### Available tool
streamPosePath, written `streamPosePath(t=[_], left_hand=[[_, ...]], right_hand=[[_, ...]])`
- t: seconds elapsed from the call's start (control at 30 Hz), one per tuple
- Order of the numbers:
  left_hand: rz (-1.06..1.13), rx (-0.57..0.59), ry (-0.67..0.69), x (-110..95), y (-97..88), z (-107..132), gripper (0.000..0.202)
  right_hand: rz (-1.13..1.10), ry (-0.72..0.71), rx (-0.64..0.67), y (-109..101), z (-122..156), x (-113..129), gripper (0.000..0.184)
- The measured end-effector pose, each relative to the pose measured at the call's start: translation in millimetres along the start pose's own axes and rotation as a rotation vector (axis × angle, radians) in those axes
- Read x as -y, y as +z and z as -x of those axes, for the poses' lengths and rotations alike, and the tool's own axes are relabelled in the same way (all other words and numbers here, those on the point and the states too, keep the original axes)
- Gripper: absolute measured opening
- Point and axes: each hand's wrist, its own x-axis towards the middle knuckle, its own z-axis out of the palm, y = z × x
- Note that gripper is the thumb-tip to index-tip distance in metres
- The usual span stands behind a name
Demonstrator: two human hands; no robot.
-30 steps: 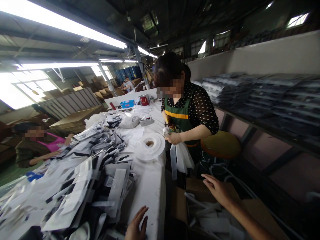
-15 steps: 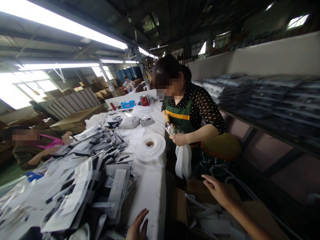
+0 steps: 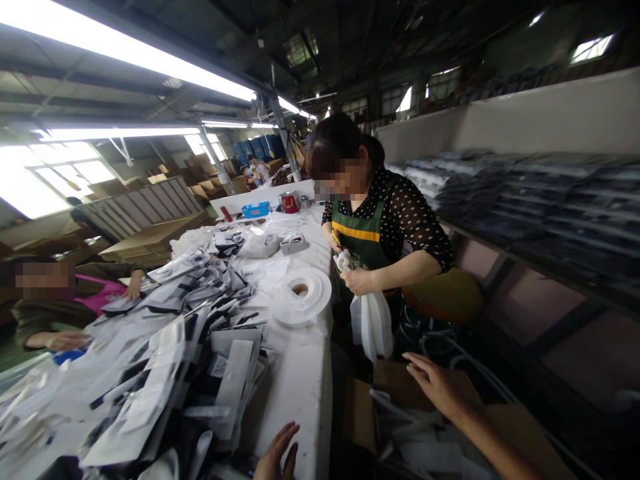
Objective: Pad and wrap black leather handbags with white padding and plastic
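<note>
The white table [image 3: 300,367] spans seven to eleven o'clock, bearing a heap of plastic-wrapped pieces [image 3: 155,393] at eight. A cardboard box [image 3: 360,410] sits at five; near it, the right hand [image 3: 436,383]; at half-past six, the left hand [image 3: 276,455], both with digits apart.

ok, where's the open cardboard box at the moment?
In the head view, the open cardboard box is at lower right, beside the white table and below the hanging white material, with the right hand covering part of it.
</note>
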Motion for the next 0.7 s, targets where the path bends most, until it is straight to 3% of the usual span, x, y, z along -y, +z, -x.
streamPosePath(t=[0.3, 0.47, 0.7], left_hand=[[0.03, -0.013, 0.004, 5, 1.9, 3, 0.032], [0.07, -0.07, -0.047, 1, 6.2, 9, 0.035], [0.033, -0.126, -0.009, 2, 12.8, 17, 0.035]], right_hand=[[0.032, -0.024, 0.013, 4, 3, -8, 0.038], [0.009, -0.021, 0.016, 9, 6, -14, 0.037], [0.015, -0.03, 0.013, 5, 11, -11, 0.037]])
